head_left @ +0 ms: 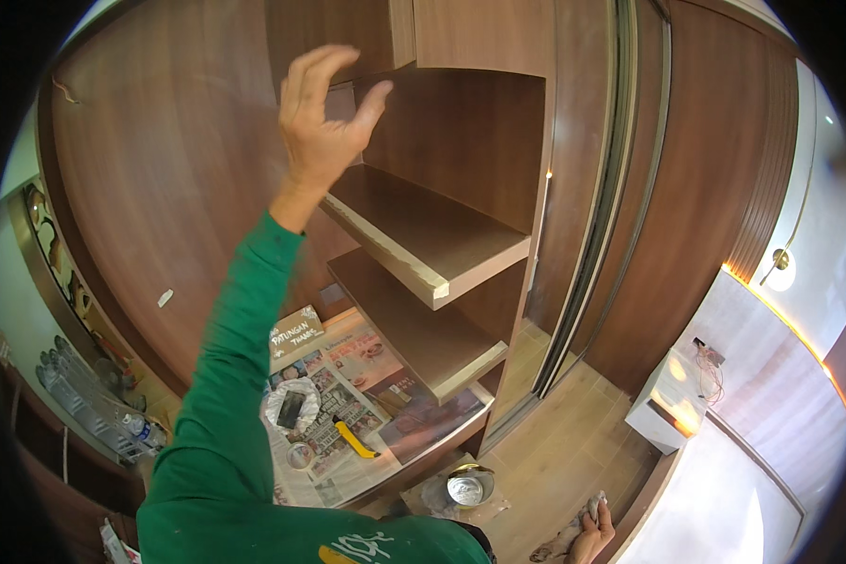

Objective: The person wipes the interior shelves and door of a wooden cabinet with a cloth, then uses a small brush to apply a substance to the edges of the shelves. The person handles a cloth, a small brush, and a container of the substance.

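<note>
My left hand point(324, 113) is raised high in a green sleeve, fingers apart and slightly curled, holding nothing. It is at the left side of the upper compartment of a brown wooden wardrobe, just above the upper shelf point(423, 249). That shelf has a pale raw front edge. A lower shelf point(432, 352) sits beneath it. My right hand point(594, 531) hangs low at the bottom edge and grips a crumpled grey rag point(564, 545).
Newspapers point(348, 376) cover the wardrobe floor, with a yellow utility knife point(355, 440), a tape roll point(300, 456) and a plastic bag point(291, 404) on them. An open tin can point(467, 487) stands on the wooden floor. Bottles point(94, 404) lie left; a white box point(672, 409) stands right.
</note>
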`<state>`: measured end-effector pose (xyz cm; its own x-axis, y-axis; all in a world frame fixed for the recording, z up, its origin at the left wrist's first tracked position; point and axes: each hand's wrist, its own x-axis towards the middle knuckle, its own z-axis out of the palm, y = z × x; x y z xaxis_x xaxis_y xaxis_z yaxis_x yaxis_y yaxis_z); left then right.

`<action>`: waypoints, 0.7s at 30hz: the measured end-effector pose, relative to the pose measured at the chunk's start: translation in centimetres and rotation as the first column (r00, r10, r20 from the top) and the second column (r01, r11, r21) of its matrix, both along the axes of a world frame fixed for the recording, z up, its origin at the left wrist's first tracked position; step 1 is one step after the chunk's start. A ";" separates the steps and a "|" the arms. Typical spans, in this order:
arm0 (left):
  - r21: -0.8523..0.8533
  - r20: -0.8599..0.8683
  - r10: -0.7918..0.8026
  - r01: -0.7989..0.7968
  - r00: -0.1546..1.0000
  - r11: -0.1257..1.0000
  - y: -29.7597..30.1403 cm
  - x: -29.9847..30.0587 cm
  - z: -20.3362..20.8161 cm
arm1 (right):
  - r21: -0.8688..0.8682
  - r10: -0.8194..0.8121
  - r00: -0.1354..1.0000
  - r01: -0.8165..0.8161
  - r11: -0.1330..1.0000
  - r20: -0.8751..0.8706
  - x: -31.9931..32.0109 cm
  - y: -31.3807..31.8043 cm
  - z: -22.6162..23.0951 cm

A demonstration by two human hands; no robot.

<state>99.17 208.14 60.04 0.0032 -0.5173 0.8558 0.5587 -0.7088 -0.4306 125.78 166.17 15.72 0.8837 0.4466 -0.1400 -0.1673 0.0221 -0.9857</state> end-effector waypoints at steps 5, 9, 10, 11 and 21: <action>0.233 -0.350 0.383 -0.316 0.855 0.920 -2.6 -1.7 6.0 | 0.015 0.042 0.999 -0.042 0.999 0.010 -0.1 2.4 0.6; 0.472 -0.393 0.620 -0.429 0.679 0.770 -3.6 -2.2 8.2 | 0.028 0.119 0.992 -0.118 0.993 -0.037 -0.7 5.0 0.2; 0.484 -0.378 0.630 -0.436 0.678 0.759 -3.7 -2.3 8.3 | 0.056 0.140 0.989 -0.137 0.989 -0.046 -0.9 5.7 -0.1; 0.493 -0.363 0.639 -0.442 0.678 0.750 -3.6 -2.4 8.2 | 0.081 0.160 0.986 -0.155 0.985 -0.055 -1.1 6.1 -0.3; 0.233 -0.352 0.461 -0.401 0.814 0.886 -0.1 -4.2 6.7 | 0.067 0.041 0.992 -0.033 0.997 -0.122 0.5 5.7 0.2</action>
